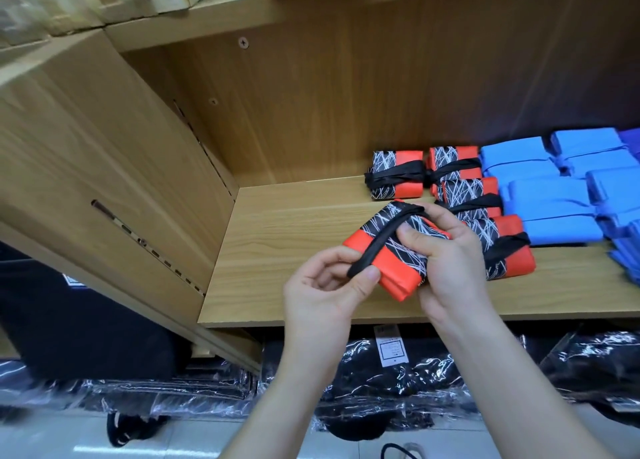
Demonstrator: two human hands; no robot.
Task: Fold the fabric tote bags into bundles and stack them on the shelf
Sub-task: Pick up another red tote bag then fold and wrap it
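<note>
A folded red and black tote bundle with white scribble lines hovers just above the wooden shelf. My right hand grips its right side, thumb pressed on top. My left hand pinches the black strap that runs across the bundle. Several tied red and black bundles lie on the shelf behind and to the right. Blue bundles are stacked further right.
The shelf's wooden side panel rises at the left and its back wall stands behind. Black goods in clear plastic bags fill the space below the shelf. Bare shelf board lies left of the bundles.
</note>
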